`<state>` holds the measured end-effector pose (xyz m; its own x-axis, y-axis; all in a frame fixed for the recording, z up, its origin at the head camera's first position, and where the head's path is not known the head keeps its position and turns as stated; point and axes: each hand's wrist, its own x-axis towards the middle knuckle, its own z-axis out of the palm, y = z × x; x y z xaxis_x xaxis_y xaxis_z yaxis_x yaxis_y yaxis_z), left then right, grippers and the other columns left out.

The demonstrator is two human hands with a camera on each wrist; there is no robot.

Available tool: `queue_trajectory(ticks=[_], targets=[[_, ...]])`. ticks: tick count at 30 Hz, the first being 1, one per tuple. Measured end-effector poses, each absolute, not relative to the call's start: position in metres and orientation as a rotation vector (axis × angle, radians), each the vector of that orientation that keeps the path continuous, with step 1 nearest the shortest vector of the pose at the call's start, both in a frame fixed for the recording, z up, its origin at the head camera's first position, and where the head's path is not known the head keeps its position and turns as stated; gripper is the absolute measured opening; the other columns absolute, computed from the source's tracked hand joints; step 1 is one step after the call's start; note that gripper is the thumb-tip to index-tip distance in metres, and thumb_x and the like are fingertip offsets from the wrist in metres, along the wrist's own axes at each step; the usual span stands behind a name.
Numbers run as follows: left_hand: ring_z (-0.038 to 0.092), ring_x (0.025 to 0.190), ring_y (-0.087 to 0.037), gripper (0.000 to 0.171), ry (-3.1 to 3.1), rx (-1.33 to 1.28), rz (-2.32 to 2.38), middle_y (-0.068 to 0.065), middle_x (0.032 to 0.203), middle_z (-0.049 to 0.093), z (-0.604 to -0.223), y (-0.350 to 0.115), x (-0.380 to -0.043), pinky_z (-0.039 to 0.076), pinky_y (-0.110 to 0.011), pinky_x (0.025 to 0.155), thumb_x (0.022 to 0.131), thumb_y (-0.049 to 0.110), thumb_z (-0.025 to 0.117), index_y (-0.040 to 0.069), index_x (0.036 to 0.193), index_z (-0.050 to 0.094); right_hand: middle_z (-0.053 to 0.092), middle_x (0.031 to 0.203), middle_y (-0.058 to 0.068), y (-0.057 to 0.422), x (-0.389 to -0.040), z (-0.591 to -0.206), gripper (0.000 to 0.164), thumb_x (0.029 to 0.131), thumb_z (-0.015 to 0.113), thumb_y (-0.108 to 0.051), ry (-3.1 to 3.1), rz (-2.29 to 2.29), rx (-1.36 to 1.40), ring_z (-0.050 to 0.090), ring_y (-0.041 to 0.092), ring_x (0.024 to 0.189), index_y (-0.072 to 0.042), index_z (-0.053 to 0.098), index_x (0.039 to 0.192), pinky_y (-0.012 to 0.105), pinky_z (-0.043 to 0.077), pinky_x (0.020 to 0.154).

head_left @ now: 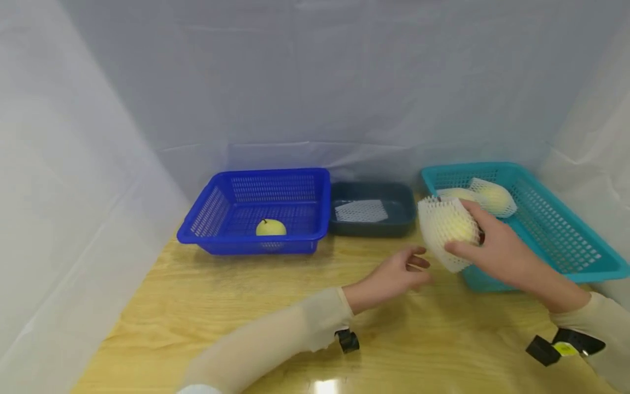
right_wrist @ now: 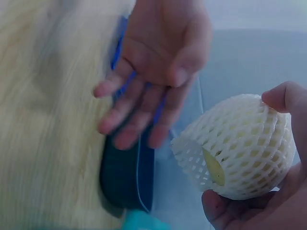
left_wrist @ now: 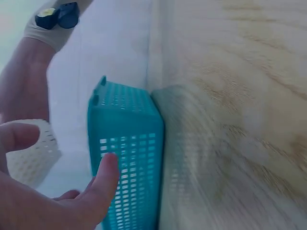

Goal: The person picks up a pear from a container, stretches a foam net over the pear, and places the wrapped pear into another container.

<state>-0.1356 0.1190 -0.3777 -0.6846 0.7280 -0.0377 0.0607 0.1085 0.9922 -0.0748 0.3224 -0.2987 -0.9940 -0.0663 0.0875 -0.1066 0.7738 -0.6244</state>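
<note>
A pale yellow pear (right_wrist: 240, 143) in a white foam net sleeve is gripped by my right hand (head_left: 507, 251), thumb on one side and fingers on the other. The net's loose end stands open, and a patch of the fruit shows through it. In the head view this netted pear (head_left: 450, 227) hangs over the near left corner of the teal basket (head_left: 566, 268). My left hand (head_left: 391, 276) is just left of it, empty, with fingers loosely bent and spread. In the right wrist view the left palm (right_wrist: 153, 57) faces the camera.
Two netted pears (head_left: 494, 198) lie in the teal basket at the right. A dark green tray (head_left: 374, 230) in the middle holds a flat white foam net (head_left: 361, 211). The blue basket (head_left: 266, 245) at the left contains a bare pear (head_left: 270, 227). A white sheet (head_left: 315, 82) hangs behind.
</note>
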Motion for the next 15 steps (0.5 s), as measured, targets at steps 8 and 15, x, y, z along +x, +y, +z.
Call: queue_trajectory(ticks=[8, 15], targets=[[0.072, 0.089, -0.034, 0.052, 1.770, 0.584, 1.583, -0.019, 0.109, 0.072, -0.381, 0.160, -0.140, 0.061, -0.044, 0.077, 0.095, 0.025, 0.067, 0.003, 0.139, 0.051, 0.035, 0.148, 0.034, 0.349, -0.082, -0.282, 0.093, 0.096, 0.064, -0.043, -2.938, 0.801, 0.081, 0.056, 0.050, 0.114, -0.013, 0.006, 0.163, 0.045, 0.054, 0.068], [0.073, 0.076, -0.035, 0.037, 1.752, 0.543, 1.595, -0.023, 0.095, 0.073, -0.383, 0.191, -0.148, 0.061, -0.048, 0.076, 0.095, 0.036, 0.067, 0.002, 0.108, 0.061, 0.041, 0.145, 0.030, 0.368, -0.091, -0.277, 0.090, 0.095, 0.066, -0.044, -2.932, 0.674, 0.129, 0.058, 0.044, 0.108, -0.010, 0.015, 0.162, 0.045, 0.051, 0.066]])
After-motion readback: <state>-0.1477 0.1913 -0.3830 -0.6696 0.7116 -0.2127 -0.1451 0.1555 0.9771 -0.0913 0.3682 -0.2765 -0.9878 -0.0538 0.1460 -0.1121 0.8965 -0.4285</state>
